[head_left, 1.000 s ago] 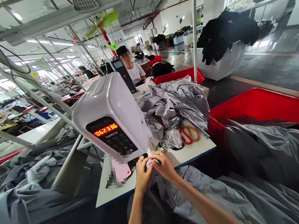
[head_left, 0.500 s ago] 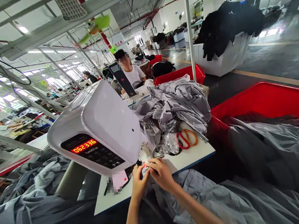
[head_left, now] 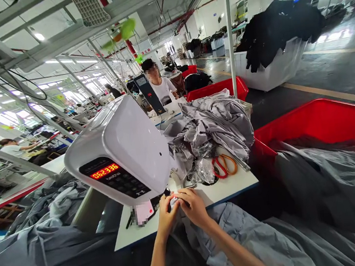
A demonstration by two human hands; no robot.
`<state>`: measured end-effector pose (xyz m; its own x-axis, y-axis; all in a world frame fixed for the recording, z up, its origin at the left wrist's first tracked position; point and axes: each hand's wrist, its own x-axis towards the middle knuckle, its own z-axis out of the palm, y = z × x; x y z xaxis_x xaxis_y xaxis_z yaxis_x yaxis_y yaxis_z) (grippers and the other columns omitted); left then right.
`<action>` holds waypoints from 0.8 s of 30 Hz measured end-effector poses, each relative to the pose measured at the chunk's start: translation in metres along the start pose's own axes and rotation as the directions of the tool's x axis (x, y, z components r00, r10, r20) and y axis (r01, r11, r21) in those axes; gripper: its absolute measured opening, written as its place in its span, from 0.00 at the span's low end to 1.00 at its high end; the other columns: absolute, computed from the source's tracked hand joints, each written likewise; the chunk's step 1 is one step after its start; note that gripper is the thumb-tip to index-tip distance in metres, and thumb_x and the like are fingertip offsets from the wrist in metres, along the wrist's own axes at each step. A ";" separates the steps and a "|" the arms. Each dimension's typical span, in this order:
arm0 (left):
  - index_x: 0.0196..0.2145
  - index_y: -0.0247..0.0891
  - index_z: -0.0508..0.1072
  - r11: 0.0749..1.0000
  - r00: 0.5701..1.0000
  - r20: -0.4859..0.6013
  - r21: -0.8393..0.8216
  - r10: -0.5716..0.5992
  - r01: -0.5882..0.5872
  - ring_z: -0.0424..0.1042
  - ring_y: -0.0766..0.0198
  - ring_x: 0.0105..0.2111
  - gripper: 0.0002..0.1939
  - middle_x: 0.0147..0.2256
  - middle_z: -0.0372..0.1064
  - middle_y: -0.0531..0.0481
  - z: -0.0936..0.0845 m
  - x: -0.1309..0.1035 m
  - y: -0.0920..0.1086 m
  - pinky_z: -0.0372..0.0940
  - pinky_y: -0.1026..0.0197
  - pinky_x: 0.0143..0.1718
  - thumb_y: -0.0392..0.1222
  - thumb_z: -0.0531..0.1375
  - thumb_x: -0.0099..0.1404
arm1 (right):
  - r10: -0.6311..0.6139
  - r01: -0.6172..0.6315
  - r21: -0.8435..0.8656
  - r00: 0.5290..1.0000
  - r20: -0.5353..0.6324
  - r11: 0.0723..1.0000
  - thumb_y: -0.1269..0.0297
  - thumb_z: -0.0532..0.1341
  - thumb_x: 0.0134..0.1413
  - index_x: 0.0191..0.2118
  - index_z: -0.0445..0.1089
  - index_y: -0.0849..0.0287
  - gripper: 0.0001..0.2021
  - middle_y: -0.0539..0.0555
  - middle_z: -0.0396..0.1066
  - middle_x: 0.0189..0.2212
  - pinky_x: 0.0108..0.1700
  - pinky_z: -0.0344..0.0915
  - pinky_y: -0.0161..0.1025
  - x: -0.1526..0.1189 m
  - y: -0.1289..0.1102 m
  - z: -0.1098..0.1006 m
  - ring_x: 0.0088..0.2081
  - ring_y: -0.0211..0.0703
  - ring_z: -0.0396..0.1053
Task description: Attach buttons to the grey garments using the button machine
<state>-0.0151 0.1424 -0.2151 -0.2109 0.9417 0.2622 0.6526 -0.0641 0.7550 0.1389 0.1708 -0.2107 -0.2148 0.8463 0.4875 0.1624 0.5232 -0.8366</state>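
Note:
Both hands meet at the front of a white machine [head_left: 133, 142] whose panel shows red digits. My left hand [head_left: 166, 215] pinches a piece of grey fabric [head_left: 219, 227] near the machine's working point. Beside it, my right hand [head_left: 192, 206] closes on the same fabric, fingertips almost touching the left ones. A small red light falls on the fingertips. The cloth hangs from the hands over the table's front edge and spreads to the lower right. What lies right between the fingertips is mostly hidden.
On the white table [head_left: 217, 192] lie scissors [head_left: 224, 166] with red and orange handles, clear plastic [head_left: 200, 171] and a pile of grey garments [head_left: 217, 117]. A pink card-like item [head_left: 143, 212] lies left. A red bin [head_left: 311, 118] stands right. A co-worker [head_left: 161, 87] sits beyond.
The whole view has shifted slightly to the right in the picture, as the head camera turned. Both hands keep their hold on the fabric at the same spot.

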 end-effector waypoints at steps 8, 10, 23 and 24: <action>0.42 0.41 0.73 1.000 1.000 -0.009 -0.010 0.011 -0.011 0.64 0.54 0.52 0.16 0.46 0.65 0.45 0.001 0.002 0.000 0.57 0.48 0.57 0.52 0.58 0.60 | -0.039 0.040 0.051 0.999 -0.030 0.998 0.75 0.54 0.56 0.48 0.73 0.51 0.19 0.52 0.74 0.44 0.51 0.65 0.42 0.000 0.001 0.000 0.47 0.42 0.67; 0.42 0.41 0.73 1.000 1.000 -0.014 -0.011 0.022 -0.022 0.64 0.55 0.51 0.16 0.46 0.66 0.45 0.001 0.002 0.000 0.58 0.49 0.56 0.52 0.58 0.60 | -0.057 0.059 0.062 0.998 -0.037 0.996 0.76 0.54 0.56 0.48 0.74 0.51 0.19 0.52 0.74 0.44 0.51 0.65 0.42 0.000 0.001 0.000 0.47 0.42 0.68; 0.43 0.42 0.73 1.000 1.000 0.002 -0.011 0.023 -0.023 0.64 0.54 0.51 0.16 0.46 0.65 0.44 0.002 0.002 -0.006 0.58 0.47 0.56 0.51 0.57 0.60 | -0.152 0.154 0.046 0.988 -0.036 0.987 0.77 0.53 0.54 0.48 0.74 0.50 0.21 0.52 0.75 0.44 0.49 0.67 0.43 0.000 -0.003 -0.004 0.47 0.43 0.69; 0.43 0.42 0.73 1.000 1.000 -0.002 -0.009 0.024 -0.024 0.64 0.54 0.51 0.16 0.46 0.65 0.44 0.002 0.002 -0.006 0.58 0.46 0.56 0.51 0.57 0.60 | -0.157 0.159 0.045 0.987 -0.036 0.986 0.77 0.53 0.54 0.48 0.74 0.50 0.21 0.52 0.75 0.44 0.50 0.67 0.43 0.000 -0.003 -0.004 0.47 0.43 0.69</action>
<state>-0.0180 0.1451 -0.2204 -0.1970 0.9392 0.2812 0.6505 -0.0894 0.7542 0.1422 0.1697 -0.2074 -0.2031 0.7566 0.6215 0.0825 0.6457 -0.7591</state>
